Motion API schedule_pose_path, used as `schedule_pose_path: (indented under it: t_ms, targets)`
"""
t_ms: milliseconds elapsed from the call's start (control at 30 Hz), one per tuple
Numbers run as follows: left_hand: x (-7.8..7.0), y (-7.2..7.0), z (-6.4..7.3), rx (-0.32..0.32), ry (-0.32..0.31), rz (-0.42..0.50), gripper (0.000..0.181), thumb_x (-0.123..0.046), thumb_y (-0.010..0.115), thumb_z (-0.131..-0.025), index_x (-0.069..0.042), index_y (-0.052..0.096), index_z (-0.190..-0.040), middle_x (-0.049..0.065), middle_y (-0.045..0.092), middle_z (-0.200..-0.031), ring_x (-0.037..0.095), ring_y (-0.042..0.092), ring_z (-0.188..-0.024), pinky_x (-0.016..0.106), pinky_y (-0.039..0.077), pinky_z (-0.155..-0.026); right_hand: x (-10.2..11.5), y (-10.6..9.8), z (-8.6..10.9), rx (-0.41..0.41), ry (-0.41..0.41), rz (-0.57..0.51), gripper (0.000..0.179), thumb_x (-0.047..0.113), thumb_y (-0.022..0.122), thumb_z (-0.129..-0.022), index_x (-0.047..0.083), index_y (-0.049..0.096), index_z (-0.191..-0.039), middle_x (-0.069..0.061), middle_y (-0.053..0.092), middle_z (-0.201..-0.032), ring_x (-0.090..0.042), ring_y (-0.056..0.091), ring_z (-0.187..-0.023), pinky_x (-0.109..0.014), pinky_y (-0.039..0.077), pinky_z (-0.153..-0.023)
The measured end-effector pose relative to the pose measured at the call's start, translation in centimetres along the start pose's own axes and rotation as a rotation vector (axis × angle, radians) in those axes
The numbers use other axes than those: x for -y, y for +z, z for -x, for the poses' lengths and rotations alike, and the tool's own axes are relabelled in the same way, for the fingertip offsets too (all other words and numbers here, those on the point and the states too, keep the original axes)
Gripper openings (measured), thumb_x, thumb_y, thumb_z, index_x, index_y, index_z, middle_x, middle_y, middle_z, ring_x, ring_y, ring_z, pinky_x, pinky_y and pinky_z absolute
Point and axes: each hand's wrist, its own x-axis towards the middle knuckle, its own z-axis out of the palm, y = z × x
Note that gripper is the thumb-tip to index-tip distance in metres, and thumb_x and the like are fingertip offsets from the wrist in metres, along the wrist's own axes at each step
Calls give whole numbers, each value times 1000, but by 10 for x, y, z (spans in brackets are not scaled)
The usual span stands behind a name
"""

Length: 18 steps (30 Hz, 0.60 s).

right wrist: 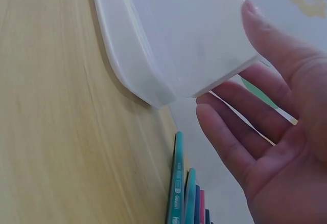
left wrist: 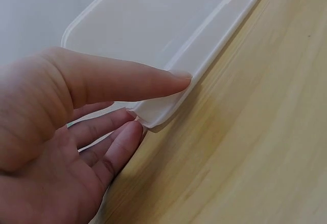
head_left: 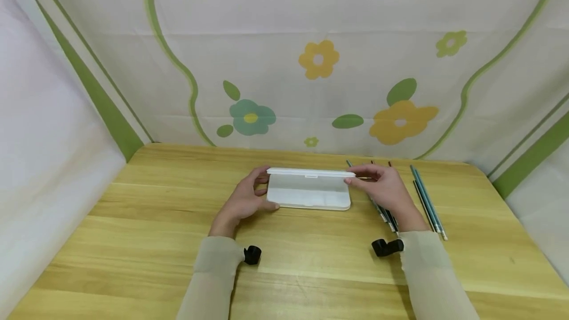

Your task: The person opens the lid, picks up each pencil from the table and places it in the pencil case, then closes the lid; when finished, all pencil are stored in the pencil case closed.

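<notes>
A white pencil case point(head_left: 306, 199) lies on the wooden table with its hinged lid point(head_left: 311, 172) raised along the far side. Its inside, facing me, is bare white. At the left end, my left hand point(head_left: 246, 197) holds the case, thumb on the near rim and fingers around the corner, as the left wrist view also shows. My right hand point(head_left: 386, 186) pinches the lid's right end. In the right wrist view, that thumb point(right wrist: 258, 27) presses on the lid edge while the other fingers sit behind it.
Several pencils point(head_left: 384, 212) lie partly hidden beneath my right hand and forearm. Farther right are more pencils, teal and dark point(head_left: 428, 201). A white curtain with printed flowers point(head_left: 284, 63) hangs behind the table, with white cloth at both sides.
</notes>
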Motion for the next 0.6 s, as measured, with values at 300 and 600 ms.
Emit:
schedule_pose_path:
  t_ms: [300, 600]
  targets:
    - [1, 1, 0, -22, 34, 25, 100, 8, 87, -77, -12, 39, -163, 16, 48, -159, 37, 52, -144, 52, 46, -121, 0, 3, -11, -43, 44, 20, 61, 62, 71, -97, 18, 74, -138, -10, 74, -137, -26, 70, -121, -40, 57, -99]
    - [2, 2, -1, -14, 28, 30, 87, 8, 86, -78, -8, 50, -155, 18, 52, -155, 39, 55, -143, 52, 47, -121, 9, 10, -30, -116, 172, -135, 76, 72, 68, -93, 11, 71, -139, -11, 74, -124, -26, 74, -107, -32, 63, -92]
